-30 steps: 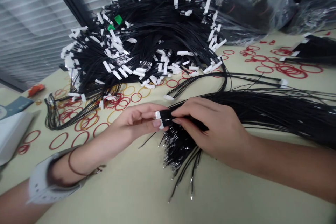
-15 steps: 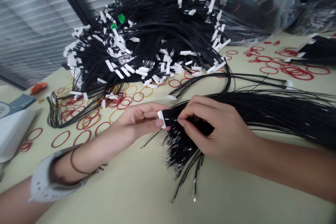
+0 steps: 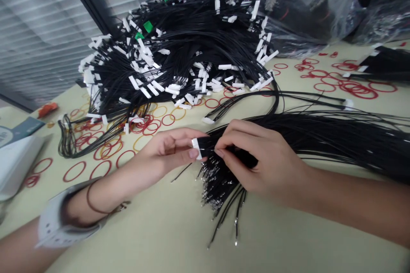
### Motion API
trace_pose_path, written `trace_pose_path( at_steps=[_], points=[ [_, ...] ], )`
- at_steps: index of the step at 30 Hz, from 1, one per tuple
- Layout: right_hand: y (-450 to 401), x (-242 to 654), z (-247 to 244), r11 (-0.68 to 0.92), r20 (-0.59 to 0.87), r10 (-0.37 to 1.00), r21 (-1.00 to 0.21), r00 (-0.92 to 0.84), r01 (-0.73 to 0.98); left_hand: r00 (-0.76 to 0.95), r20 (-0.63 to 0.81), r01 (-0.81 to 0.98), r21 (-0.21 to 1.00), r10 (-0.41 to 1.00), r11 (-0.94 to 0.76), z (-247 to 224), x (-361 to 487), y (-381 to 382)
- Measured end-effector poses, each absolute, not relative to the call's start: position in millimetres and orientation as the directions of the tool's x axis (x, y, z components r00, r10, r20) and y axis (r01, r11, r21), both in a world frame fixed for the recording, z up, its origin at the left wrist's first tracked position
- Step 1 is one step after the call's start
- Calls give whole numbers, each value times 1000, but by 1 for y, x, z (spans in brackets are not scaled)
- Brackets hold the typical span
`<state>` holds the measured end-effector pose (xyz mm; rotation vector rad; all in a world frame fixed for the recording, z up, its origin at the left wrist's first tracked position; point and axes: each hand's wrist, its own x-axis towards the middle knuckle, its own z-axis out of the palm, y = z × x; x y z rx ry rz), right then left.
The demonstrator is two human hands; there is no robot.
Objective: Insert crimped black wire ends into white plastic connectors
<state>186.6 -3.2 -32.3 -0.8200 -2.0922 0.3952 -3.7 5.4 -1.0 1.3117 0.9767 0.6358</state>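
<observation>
Between thumb and fingers, my left hand (image 3: 174, 150) holds a small white connector (image 3: 196, 149) with black wires running out of its right side. My right hand (image 3: 259, 153) is closed in a pinch on a thin black wire just right of the connector; the wire's tip is small and partly hidden by the fingers. Beneath both hands lies a thick bundle of black wires (image 3: 336, 136), its loose ends tipped with metal terminals (image 3: 213, 196) and pointing down and left.
Behind my hands rises a big heap of black cables (image 3: 192, 38) with white connectors. Red rubber bands (image 3: 358, 85) and yellow ones lie scattered on the table (image 3: 144, 239). Clear plastic bags (image 3: 304, 13) stand at the back right, a white box (image 3: 19, 162) at the left.
My right hand has shifted slightly left, closer to the connector. My left hand keeps its grip on the connector. The whole view has moved slightly.
</observation>
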Motion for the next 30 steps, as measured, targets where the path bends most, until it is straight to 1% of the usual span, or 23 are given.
trace_pose_path(
  at_steps=[9, 17, 22, 30],
  points=[
    [-3, 187, -33, 750, 579, 661, -535, -477, 390, 473, -264, 169, 964, 841, 207, 0, -4, 4],
    [-3, 186, -36, 754, 579, 655, -533, -486, 383, 464, -257, 224, 960, 848, 169, -2, -3, 2],
    [-1, 185, -38, 794, 613, 607, -491, -506, 357, 468, -254, 215, 962, 847, 169, 0, -2, 0],
    [-1, 180, -38, 813, 655, 582, -473, -482, 339, 416, -261, 187, 962, 871, 199, 0, 0, -5]
  ],
)
